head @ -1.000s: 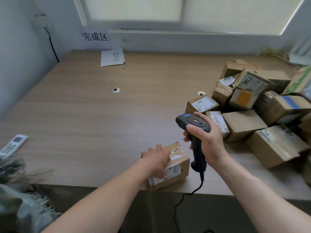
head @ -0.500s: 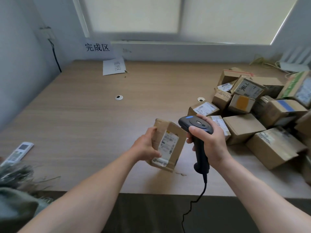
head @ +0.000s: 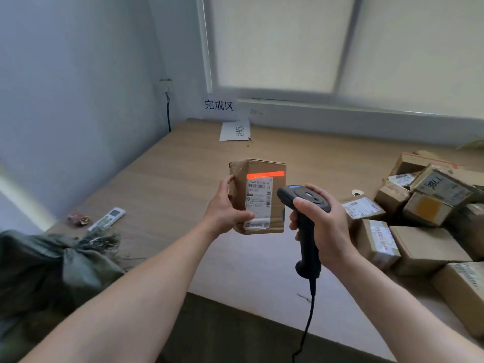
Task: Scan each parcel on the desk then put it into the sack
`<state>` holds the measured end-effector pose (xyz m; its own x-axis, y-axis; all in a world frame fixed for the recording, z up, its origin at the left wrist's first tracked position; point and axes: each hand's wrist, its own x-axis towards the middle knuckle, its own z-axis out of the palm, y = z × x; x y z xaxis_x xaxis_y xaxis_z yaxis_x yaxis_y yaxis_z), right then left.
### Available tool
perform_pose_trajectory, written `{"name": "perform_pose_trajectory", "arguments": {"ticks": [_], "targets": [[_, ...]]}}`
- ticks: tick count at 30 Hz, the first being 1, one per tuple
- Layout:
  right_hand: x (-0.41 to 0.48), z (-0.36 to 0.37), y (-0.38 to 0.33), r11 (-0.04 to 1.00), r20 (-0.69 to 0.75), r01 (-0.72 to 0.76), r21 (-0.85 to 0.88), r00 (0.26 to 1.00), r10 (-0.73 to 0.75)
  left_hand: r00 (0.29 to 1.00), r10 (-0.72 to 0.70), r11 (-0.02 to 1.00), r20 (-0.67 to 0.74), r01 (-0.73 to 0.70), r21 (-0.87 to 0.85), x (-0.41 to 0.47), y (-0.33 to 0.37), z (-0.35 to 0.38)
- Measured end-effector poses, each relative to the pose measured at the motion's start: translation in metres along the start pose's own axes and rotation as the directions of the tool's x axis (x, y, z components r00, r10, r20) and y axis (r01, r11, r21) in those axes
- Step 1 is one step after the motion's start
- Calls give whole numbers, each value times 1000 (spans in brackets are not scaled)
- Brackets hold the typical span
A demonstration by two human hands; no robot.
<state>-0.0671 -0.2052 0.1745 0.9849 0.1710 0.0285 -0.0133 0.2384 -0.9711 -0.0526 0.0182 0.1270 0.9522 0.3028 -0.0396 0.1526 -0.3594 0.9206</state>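
**Scanning above the near edge**

Pale wood desk [head: 170,179] under a blinded window [head: 275,43]. Boxes [head: 429,205] heaped along the right edge, remote [head: 107,218] at the left, sack [head: 52,271] off the near-left corner. Gripped upright in left hand [head: 225,213]: brown parcel [head: 259,200], white label, red scan bar on top. Right hand [head: 327,226] wrapped round scanner [head: 298,193].

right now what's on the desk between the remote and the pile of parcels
Head view: bare desk wood between the remote and the pile where visible; the held parcel, left hand and right hand with scanner cover part.
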Motion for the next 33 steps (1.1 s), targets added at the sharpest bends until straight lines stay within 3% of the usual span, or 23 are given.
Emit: {"name": "perform_pose_trajectory", "arguments": {"ticks": [13, 33], "targets": [[-32, -2, -16, 999, 208, -9, 45, 978, -1, 980, 8, 1000, -197, -9, -2, -64, 16, -15], [-74, 43, -8, 999, 393, -21, 45, 920, 2, 936, -19, 1000, -351, 16, -11, -141, 2, -63]]}}
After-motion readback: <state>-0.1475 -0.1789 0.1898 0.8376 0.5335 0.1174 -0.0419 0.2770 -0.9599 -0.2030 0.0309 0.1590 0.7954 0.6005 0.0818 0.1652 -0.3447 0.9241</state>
